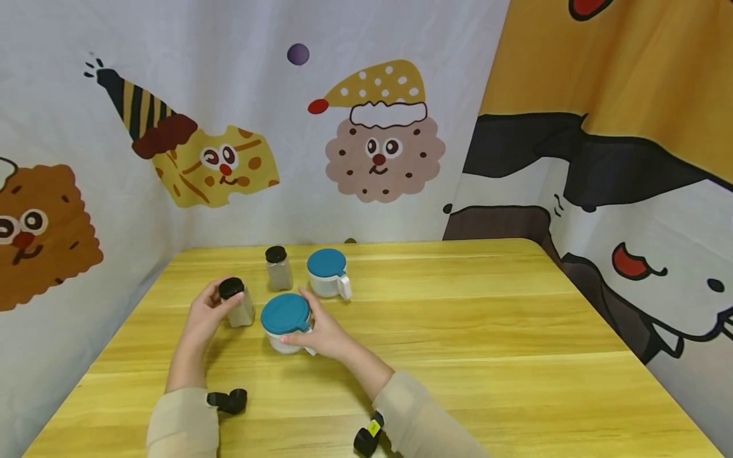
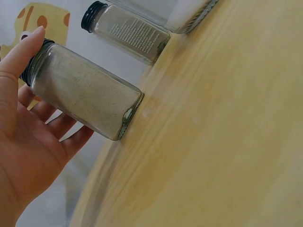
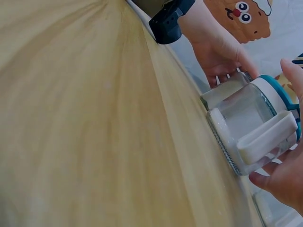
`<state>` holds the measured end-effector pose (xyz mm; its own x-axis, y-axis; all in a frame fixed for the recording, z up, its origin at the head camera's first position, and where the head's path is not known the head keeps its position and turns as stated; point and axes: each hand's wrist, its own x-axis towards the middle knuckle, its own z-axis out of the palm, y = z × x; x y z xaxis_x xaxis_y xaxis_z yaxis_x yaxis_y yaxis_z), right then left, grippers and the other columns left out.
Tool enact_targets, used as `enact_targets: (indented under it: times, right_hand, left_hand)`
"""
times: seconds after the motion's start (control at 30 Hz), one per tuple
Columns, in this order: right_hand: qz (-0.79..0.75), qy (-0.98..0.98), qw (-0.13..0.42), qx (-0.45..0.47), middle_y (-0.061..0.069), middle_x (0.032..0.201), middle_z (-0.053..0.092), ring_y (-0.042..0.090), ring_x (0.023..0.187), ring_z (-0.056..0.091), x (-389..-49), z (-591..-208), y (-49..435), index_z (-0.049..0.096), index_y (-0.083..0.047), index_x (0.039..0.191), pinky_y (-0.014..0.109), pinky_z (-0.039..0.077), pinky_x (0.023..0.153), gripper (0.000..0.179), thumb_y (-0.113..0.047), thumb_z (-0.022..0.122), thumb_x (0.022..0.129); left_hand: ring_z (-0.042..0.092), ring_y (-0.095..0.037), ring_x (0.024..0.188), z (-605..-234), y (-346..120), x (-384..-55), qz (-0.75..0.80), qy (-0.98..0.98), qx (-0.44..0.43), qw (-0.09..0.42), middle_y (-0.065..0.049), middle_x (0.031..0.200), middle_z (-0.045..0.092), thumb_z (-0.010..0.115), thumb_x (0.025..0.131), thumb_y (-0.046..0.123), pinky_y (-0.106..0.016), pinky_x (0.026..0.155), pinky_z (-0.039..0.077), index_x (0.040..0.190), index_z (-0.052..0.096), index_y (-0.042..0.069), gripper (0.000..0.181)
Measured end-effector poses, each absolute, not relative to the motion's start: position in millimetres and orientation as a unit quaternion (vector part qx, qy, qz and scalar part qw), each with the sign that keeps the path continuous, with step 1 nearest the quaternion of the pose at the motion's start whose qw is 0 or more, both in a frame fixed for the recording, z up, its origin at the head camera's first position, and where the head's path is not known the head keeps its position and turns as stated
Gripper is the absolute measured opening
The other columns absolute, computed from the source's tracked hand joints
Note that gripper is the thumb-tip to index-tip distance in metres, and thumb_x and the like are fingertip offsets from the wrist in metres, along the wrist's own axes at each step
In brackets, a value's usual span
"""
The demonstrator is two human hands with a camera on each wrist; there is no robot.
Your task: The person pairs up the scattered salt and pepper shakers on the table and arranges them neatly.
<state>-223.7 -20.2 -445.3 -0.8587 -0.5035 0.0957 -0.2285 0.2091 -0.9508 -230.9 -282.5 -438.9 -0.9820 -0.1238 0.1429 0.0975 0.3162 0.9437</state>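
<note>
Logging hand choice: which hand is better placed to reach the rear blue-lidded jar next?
Likely the right hand: gripping the front jar, it is nearer the rear jar; the left hand holds a bottle farther left.

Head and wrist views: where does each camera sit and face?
Head: on the head, facing forward and down at the table; left hand, right hand and sleeves show.
Left wrist: worn there, facing the held black-capped jar; left hand shows.
Right wrist: worn there, facing the held blue-lidded jar; both hands show.
Head and right wrist share: both hands.
</note>
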Motion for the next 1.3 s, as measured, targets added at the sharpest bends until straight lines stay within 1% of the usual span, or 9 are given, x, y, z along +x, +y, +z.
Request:
enact_targets:
  times: [0.03,0.13,0.5,0.73,0.93,1.17,1.3]
  right_hand:
    - [-0.584,0.768,0.118,-0.235,0.006,0.154,0.025,0.024,0.137,0.029,-224,-446,-21,0.016,-0.019,0.154,0.047,0.027,0.107,0.096,-0.028,0.078,0.081]
    - [-0.589,0.766,0.120,-0.228,0.007,0.153,0.027,0.024,0.136,0.031,-225,-446,-22,0.017,-0.019,0.154,0.047,0.027,0.107,0.097,-0.028,0.079,0.081]
    - [-0.609,0.753,0.117,-0.218,0.010,0.149,0.033,0.027,0.133,0.036,-230,-453,-28,0.019,-0.014,0.153,0.049,0.027,0.107,0.096,-0.021,0.080,0.080]
    - [-0.611,0.753,0.119,-0.211,0.010,0.148,0.035,0.027,0.131,0.039,-231,-456,-29,0.020,-0.013,0.153,0.047,0.029,0.106,0.095,-0.020,0.080,0.079]
    - [-0.616,0.750,0.121,-0.208,0.012,0.147,0.037,0.026,0.130,0.041,-232,-455,-30,0.023,-0.015,0.152,0.044,0.032,0.104,0.093,-0.020,0.081,0.079]
    - [-0.623,0.745,0.125,-0.204,0.009,0.146,0.039,0.025,0.130,0.040,-233,-456,-30,0.026,-0.019,0.151,0.045,0.030,0.106,0.095,-0.016,0.083,0.076]
    - [-0.625,0.743,0.125,-0.205,0.009,0.145,0.040,0.024,0.130,0.040,-233,-455,-30,0.026,-0.018,0.151,0.044,0.030,0.106,0.095,-0.015,0.083,0.075]
  left_hand:
    - [0.051,-0.001,0.099,-439,-282,-231,-0.587,-0.804,0.006,0.097,0.016,0.108,0.055,0.066,0.092,0.030,-0.014,0.081,0.040,0.139,0.041,-0.001,0.062]
    - [0.051,-0.002,0.098,-439,-281,-232,-0.589,-0.802,0.002,0.104,0.017,0.107,0.055,0.066,0.092,0.029,-0.014,0.080,0.041,0.137,0.042,-0.002,0.060]
    - [0.051,-0.004,0.097,-439,-281,-233,-0.580,-0.807,0.004,0.112,0.015,0.106,0.055,0.066,0.092,0.030,-0.015,0.079,0.041,0.136,0.044,-0.001,0.058]
    - [0.050,-0.005,0.098,-440,-280,-232,-0.584,-0.804,0.012,0.113,0.014,0.107,0.055,0.066,0.092,0.030,-0.015,0.080,0.041,0.136,0.045,0.000,0.057]
    - [0.050,-0.006,0.097,-441,-280,-233,-0.587,-0.801,0.009,0.118,0.016,0.106,0.055,0.066,0.092,0.029,-0.015,0.079,0.041,0.135,0.046,-0.001,0.056]
    - [0.050,-0.006,0.096,-440,-279,-233,-0.593,-0.797,0.004,0.119,0.015,0.105,0.055,0.067,0.092,0.028,-0.015,0.079,0.041,0.133,0.047,0.000,0.053]
    - [0.051,-0.006,0.096,-439,-278,-232,-0.597,-0.794,0.008,0.114,0.012,0.106,0.056,0.067,0.092,0.028,-0.015,0.079,0.041,0.134,0.047,0.001,0.054]
